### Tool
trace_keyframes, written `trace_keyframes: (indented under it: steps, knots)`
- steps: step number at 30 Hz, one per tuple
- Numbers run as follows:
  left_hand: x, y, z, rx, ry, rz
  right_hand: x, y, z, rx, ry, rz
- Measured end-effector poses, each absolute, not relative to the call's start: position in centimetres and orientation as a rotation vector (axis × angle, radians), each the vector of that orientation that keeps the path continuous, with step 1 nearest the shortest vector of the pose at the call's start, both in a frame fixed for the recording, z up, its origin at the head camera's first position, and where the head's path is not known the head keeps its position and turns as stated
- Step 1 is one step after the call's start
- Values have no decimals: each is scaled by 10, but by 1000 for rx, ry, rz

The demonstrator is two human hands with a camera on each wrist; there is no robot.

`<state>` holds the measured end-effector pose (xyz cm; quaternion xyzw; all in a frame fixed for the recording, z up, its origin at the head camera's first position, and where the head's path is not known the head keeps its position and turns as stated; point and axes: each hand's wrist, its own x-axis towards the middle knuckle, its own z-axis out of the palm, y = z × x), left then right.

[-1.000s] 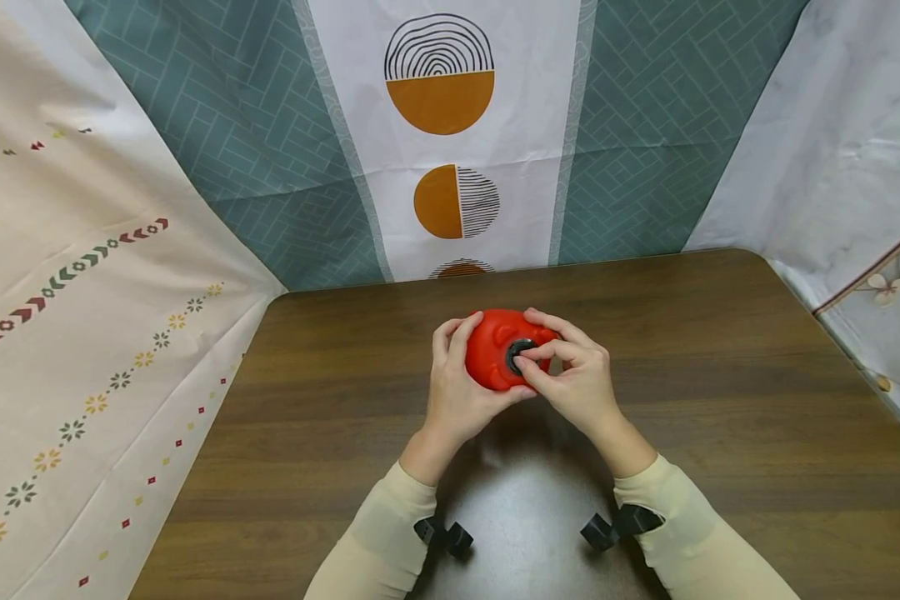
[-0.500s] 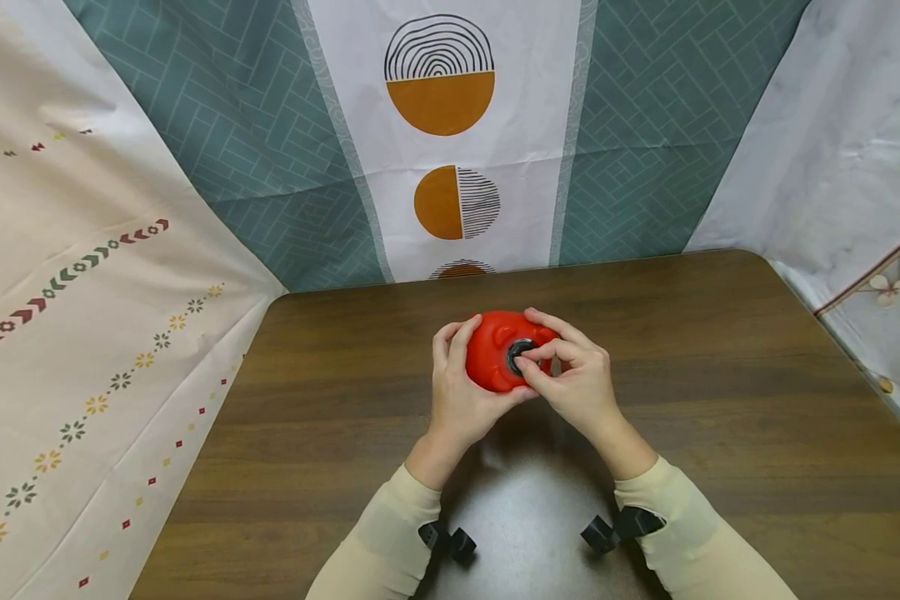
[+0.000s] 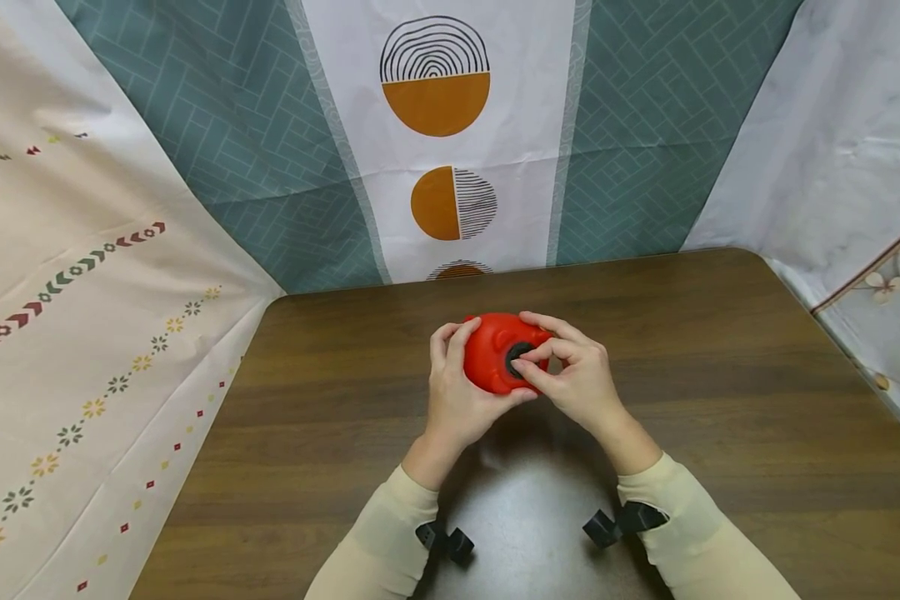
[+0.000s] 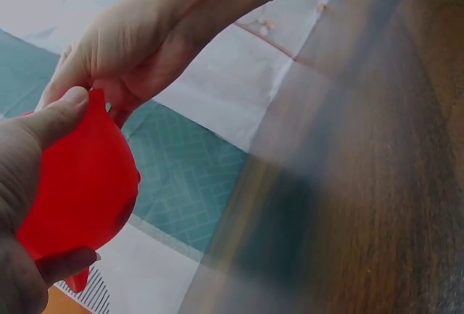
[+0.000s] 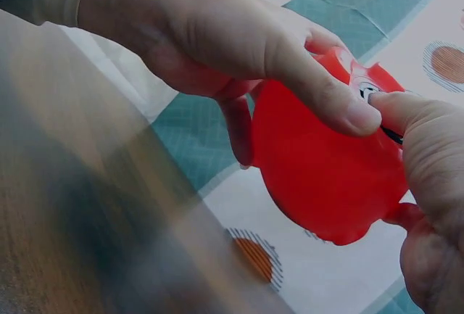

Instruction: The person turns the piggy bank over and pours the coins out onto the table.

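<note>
A glossy red piggy bank [image 3: 486,357] is held above the table, its underside with stubby feet towards the head camera. My left hand [image 3: 461,400] grips its left side, fingers over the far edge and thumb along the near edge. A round black plug [image 3: 513,351] sits in the underside. My right hand [image 3: 581,379] has thumb and index finger pinching at this plug, while another finger rests on the far side of the bank. The fingers hide part of the plug. In the right wrist view, the red body [image 5: 319,165] shows between both hands.
Below the hands lies a brown wood-grain table [image 3: 330,467] with a bright reflection near the front. Patterned cloths hang behind it [image 3: 630,167] and at the left [image 3: 120,292]. A black wrist camera [image 3: 450,542] is strapped to each sleeve.
The piggy bank has shifted and tilted very slightly, and the sheen on the black plug has dulled. Both hands keep nearly the same hold.
</note>
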<state>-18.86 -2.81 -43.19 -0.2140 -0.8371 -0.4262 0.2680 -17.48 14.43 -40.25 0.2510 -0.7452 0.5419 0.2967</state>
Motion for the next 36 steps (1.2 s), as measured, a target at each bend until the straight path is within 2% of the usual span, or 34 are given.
trace_keyframes:
  steps: [7,20,28,36]
  knots:
    - [-188,-27,-433,-558,-2249,-1178,-186,147,-423,652,-1981,1462]
    - [-187,-24,-435,-521,-2232,-1176,-187,141,-429,567,-1946,1458]
    - [-187,-25,-435,-535,-2275,-1182,-175,135,-409,508,-1942,1498]
    - [-188,-23,-437,-704,-2184,-1106,-164,127,-397,403,-1837,1692]
